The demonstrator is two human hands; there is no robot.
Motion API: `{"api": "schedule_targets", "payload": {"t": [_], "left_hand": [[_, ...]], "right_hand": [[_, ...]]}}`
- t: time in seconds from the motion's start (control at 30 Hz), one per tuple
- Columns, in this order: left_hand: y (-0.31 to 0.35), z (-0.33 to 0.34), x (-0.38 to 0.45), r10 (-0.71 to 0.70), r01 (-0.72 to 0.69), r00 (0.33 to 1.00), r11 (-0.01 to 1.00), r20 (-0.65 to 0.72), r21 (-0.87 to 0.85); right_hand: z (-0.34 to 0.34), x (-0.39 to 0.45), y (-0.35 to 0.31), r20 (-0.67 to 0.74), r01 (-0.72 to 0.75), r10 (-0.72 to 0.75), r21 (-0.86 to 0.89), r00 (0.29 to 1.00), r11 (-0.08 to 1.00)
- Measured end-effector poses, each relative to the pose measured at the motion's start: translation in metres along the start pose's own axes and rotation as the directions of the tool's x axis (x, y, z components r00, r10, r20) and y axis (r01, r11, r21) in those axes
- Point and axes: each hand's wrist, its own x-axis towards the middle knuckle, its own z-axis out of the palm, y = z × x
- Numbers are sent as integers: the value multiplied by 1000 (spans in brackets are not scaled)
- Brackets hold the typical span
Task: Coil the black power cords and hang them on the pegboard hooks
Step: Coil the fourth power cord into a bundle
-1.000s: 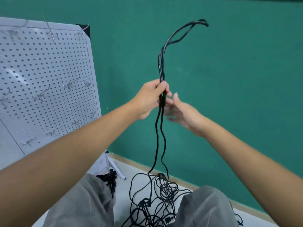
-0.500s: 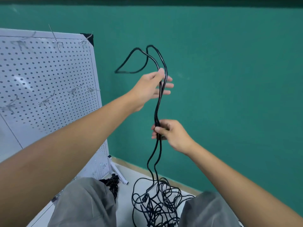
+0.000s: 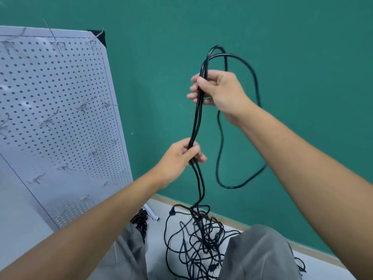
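Black power cord (image 3: pixel 196 120) runs doubled between both hands; right hand (image 3: pixel 220 91) grips its strands up top, loop (image 3: pixel 242 122) hanging behind wrist. Left hand (image 3: pixel 181 156) grips lower down. Cord tangle (image 3: pixel 199 239) on floor between knees. Pegboard (image 3: pixel 60 118) with hooks (image 3: pixel 47 121) stands left.

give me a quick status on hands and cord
Right hand grips black power cord high, left hand grips it lower. Pegboard hooks bare. Tangled cords on floor.

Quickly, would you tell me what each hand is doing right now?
Left hand: grips the black cord low down.
Right hand: grips the same cord higher up.
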Motion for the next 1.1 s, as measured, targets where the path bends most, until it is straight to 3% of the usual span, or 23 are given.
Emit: {"api": "schedule_targets", "payload": {"t": [0.2, 0.47, 0.6, 0.77, 1.0, 1.1], "left_hand": [[24, -4, 13, 15, -22, 997, 995, -75, -93], [80, -16, 36, 103, -107, 993, 990, -49, -93], [86, -19, 46, 81, -87, 994, 992, -66, -88], [64, -29, 47, 25, -47, 983, 992, -182, -116], [-21, -24, -7, -165, 180, 982, 961, -88, 208], [-57, -15, -26, -221, 239, 970, 939, -99, 248]], "right_hand": [[-5, -15, 25, -43, -119, 117, -53, 992, 991], [7, -91, 116, 246, -358, 366, -78, 897, 930], [18, -108, 132, 330, -285, 295, -80, 897, 955], [20, -97, 124, 196, -258, 256, -19, 947, 966], [7, -61, 88, 89, -207, 204, 30, 975, 978], [7, -49, 78, 87, -221, 215, 65, 973, 973]]}}
